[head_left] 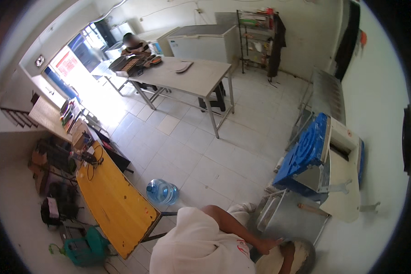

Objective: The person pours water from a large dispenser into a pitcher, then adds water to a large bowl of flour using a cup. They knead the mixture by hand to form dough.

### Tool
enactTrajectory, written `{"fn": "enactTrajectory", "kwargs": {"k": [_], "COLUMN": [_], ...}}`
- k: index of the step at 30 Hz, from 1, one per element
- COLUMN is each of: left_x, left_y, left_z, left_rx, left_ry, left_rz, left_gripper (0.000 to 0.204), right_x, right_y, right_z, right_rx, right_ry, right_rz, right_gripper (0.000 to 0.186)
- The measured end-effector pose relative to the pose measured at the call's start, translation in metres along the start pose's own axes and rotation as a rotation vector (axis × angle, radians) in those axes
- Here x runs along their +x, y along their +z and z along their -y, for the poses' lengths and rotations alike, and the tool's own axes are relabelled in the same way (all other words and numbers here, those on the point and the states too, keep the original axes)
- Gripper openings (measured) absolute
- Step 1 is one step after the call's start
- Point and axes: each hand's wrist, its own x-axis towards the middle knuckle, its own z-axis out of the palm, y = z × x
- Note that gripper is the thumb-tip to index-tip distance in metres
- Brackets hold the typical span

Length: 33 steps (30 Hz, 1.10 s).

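Observation:
At the lower right, my left forearm reaches from a white sleeve across to a round grey container (311,257). A pale, soft-looking mass (299,258) lies in it; whether it is dough or something else I cannot make out. My left hand (270,245) is over the container's near left side, its fingers stretched out. Beside it, my right hand (287,250) comes up from the lower edge against the pale mass, with its fingers hidden. More pale material (268,263) shows below my left hand.
A blue-and-white machine (301,153) stands right, above a grey metal panel (292,219). A blue water jug (162,192) lies on the floor near a yellow table (118,205). Farther off, a person (134,45) is at a long pale table (196,75), before a chest freezer (201,43).

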Motion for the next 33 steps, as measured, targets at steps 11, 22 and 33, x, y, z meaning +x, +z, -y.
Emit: {"fn": "enactTrajectory", "kwargs": {"k": [11,22,33], "left_x": [0.153,0.018,0.101], "left_y": [-0.057,-0.002,-0.103], "left_z": [0.022,0.013,-0.001], "left_rx": [0.229,-0.218,0.243], "left_ry": [0.305,0.116,0.265], "left_rz": [0.257,-0.035,0.064], "left_gripper": [0.122,0.124,0.096], "right_x": [-0.073,-0.038,-0.12], "right_y": [0.033,0.013,0.051], "right_z": [-0.007,-0.011,0.001], "right_rx": [0.013,0.09,0.215], "right_ry": [0.309,0.324,0.21], "right_rz": [-0.157,-0.031,-0.654], "right_gripper": [0.057,0.061,0.055]}}
